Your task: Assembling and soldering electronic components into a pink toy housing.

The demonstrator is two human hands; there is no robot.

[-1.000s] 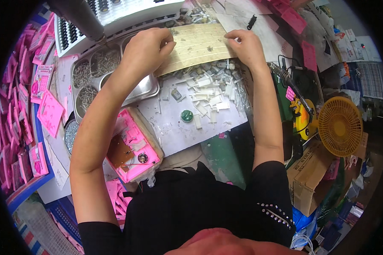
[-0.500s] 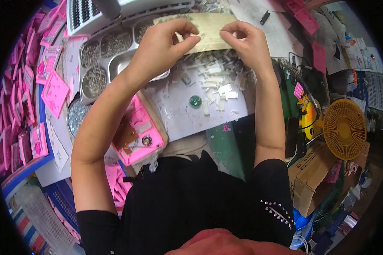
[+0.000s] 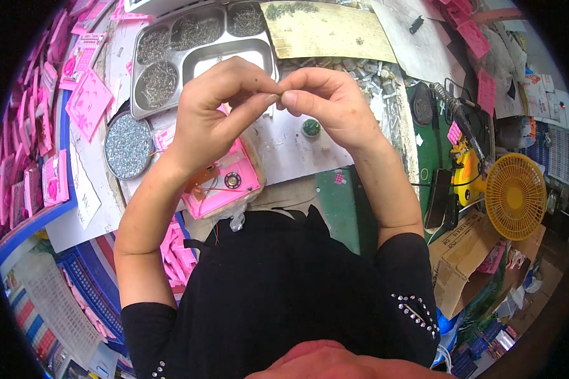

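Note:
My left hand and my right hand meet above the work table, thumb and fingertips of each pinched together. Anything between the fingertips is too small and too hidden to name. Below the left hand lies a pink plastic case holding a round speaker, a brown circuit board and thin wires. A small round green pot stands on the white sheet under the right hand. Beyond the hands lies a yellowish board with tiny dark pieces on it.
A steel compartment tray with small metal parts stands at the far left, near a round tin of tiny silvery pieces. Pink cases crowd the left side. At right are a soldering iron, a yellow fan and a cardboard box.
Both hands have left the yellowish board, come nearer to my body and met at the fingertips. The whole view has shifted, so the tray and board appear higher and farther right.

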